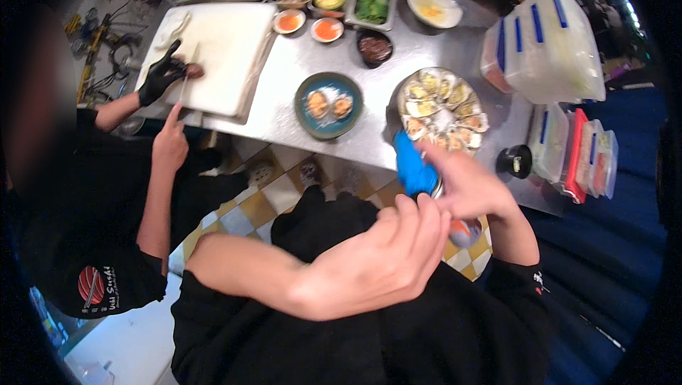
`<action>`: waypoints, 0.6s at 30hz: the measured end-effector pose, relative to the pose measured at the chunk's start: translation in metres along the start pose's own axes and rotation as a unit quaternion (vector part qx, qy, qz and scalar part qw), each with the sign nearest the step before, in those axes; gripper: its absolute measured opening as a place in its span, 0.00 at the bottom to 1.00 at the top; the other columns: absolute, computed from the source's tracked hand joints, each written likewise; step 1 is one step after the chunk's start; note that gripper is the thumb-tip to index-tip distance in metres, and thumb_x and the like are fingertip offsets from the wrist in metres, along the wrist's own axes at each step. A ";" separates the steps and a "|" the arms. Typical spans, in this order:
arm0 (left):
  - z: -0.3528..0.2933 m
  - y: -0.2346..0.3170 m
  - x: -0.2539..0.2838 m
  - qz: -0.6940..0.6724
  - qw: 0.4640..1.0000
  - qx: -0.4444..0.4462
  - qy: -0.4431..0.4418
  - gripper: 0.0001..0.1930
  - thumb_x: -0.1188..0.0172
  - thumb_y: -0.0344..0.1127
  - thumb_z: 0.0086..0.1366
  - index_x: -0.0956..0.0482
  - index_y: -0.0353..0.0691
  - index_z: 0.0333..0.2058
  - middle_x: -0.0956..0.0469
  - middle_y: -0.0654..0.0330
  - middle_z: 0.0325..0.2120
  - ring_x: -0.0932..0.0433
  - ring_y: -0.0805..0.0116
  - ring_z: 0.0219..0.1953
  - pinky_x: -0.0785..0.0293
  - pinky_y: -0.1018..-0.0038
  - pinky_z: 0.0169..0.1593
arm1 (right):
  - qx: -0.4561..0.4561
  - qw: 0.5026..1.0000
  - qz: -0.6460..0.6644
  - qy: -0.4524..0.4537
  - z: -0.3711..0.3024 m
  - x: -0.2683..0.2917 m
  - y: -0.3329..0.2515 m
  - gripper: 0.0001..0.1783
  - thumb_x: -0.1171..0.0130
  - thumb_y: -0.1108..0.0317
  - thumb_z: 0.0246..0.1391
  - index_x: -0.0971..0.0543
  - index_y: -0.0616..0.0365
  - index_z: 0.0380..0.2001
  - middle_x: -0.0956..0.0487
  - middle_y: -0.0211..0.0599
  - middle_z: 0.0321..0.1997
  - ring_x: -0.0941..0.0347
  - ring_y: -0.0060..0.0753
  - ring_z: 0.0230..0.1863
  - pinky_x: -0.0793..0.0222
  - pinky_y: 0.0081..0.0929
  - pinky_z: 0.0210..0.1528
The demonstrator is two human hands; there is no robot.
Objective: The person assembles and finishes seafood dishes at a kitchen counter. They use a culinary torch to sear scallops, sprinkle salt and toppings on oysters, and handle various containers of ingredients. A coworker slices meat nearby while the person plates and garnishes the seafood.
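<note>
Near the counter's front edge, I hold a blowtorch (413,165) with a blue head and a metal ring. My right hand (465,182) wraps round it from the right. The fingers of my left hand (387,253) are curled together at its neck, and they hide part of it. Below my hands shows a rounded grey and orange end, probably its gas can (465,233). Just beyond the blue head lies a round plate of oysters (447,116), ringed with open shells, some with yellow-green topping and some with orange.
A co-worker's black-gloved hand (162,76) steadies a dark piece on a white cutting board (234,44), a knife in the bare hand. A blue bowl (305,122) holds two topped pieces. Sauce bowls and metal trays line the back; plastic containers (547,44) stand right.
</note>
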State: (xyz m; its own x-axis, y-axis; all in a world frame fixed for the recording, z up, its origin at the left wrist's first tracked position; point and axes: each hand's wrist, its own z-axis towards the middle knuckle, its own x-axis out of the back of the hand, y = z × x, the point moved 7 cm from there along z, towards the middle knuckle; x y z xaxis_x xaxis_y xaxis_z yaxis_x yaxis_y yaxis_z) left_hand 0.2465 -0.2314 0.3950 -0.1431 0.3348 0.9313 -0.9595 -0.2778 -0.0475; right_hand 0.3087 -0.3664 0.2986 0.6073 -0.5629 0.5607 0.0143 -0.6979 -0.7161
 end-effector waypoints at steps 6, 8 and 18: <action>0.002 0.011 0.048 -0.125 0.985 -0.077 -0.093 0.13 0.41 0.35 0.59 0.17 0.31 0.37 0.20 0.43 0.41 0.19 0.57 0.37 0.28 0.74 0.35 | 0.011 0.843 -0.126 0.523 0.002 0.184 0.052 0.27 0.28 0.60 0.44 0.28 0.59 0.44 0.22 0.39 0.34 0.25 0.35 0.36 0.29 0.35 0.41; 0.000 0.012 0.056 -0.173 0.973 -0.107 -0.108 0.13 0.43 0.35 0.60 0.18 0.31 0.37 0.20 0.44 0.43 0.19 0.56 0.38 0.28 0.74 0.35 | -0.026 0.795 -0.140 0.590 0.025 0.218 0.100 0.31 0.28 0.56 0.45 0.30 0.57 0.48 0.20 0.46 0.39 0.22 0.47 0.41 0.29 0.40 0.45; 0.012 0.021 0.087 -0.219 0.973 0.011 0.066 0.15 0.52 0.37 0.70 0.20 0.32 0.40 0.21 0.49 0.51 0.20 0.52 0.42 0.29 0.73 0.36 | 0.048 0.782 -0.025 0.621 0.120 0.262 0.288 0.40 0.27 0.62 0.41 0.37 0.61 0.55 0.25 0.47 0.46 0.25 0.45 0.46 0.30 0.37 0.52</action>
State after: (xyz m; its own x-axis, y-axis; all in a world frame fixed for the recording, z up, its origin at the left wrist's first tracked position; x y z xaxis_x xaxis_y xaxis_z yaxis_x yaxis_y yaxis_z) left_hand 0.2164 -0.2190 0.4790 0.2476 0.5373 0.8062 -0.9301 -0.1011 0.3530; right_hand 0.5670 -0.6617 0.1895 -0.6354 -0.5731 0.5175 0.1085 -0.7298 -0.6750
